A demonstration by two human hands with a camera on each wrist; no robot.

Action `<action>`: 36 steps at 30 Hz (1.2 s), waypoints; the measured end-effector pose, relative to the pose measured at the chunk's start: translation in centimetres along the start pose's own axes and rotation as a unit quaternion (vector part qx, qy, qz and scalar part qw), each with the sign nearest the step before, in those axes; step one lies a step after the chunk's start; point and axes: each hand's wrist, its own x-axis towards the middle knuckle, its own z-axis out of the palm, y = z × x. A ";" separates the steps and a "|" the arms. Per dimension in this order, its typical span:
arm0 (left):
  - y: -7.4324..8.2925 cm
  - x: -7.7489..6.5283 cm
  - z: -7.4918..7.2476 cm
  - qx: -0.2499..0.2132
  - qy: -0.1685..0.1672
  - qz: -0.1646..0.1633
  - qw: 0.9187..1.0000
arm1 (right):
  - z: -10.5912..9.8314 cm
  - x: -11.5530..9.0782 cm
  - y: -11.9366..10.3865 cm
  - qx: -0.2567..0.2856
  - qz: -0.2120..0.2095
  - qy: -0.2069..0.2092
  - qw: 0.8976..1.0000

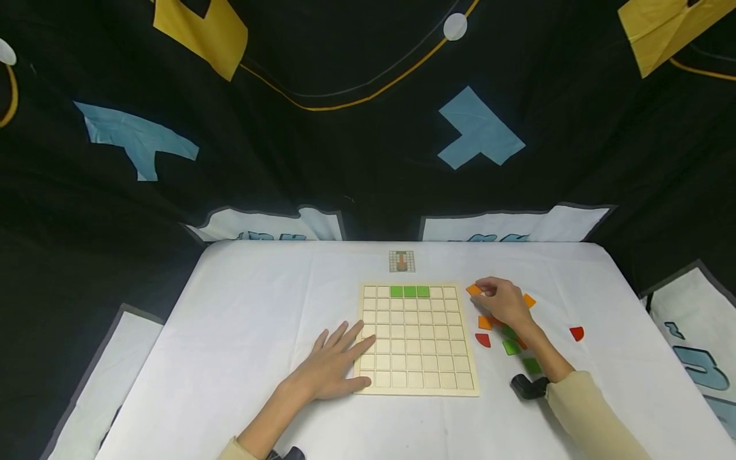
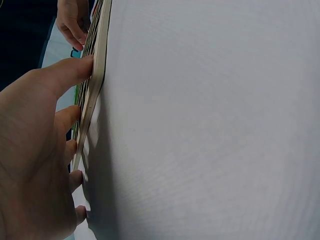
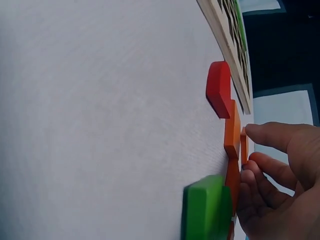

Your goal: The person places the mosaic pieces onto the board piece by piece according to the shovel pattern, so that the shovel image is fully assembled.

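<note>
A pale wooden grid board (image 1: 414,338) lies on the white table, with three green square tiles (image 1: 410,292) in its top row. My left hand (image 1: 330,367) is spread flat, fingertips and thumb resting on the board's left edge; the left wrist view shows the thumb (image 2: 75,72) at the rim. Right of the board, my right hand (image 1: 503,303) pinches an orange tile (image 1: 474,289) between thumb and fingers. In the right wrist view that thin orange tile (image 3: 244,146) stands between the fingertips. Beneath this hand and forearm lie loose orange, green and red tiles, partly hidden.
A small printed pattern card (image 1: 402,261) lies behind the board. One red rounded piece (image 1: 577,333) sits apart at the right; another red piece (image 1: 483,340) is close to the board's right edge. A black patterned curtain (image 1: 374,160) hangs behind the table.
</note>
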 end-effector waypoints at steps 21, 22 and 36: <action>-0.1 0.0 0.2 0.002 -0.001 0.000 1.000 | 0.2 -0.2 -1.1 -0.007 0.012 -0.002 1.000; -0.1 0.1 0.2 0.002 -0.001 0.000 1.000 | 0.2 -0.2 -1.2 -0.004 0.010 -0.003 1.000; -0.1 0.1 0.3 -0.003 -0.001 -0.005 1.000 | 1.2 -0.5 -4.5 0.041 -0.107 -0.022 0.993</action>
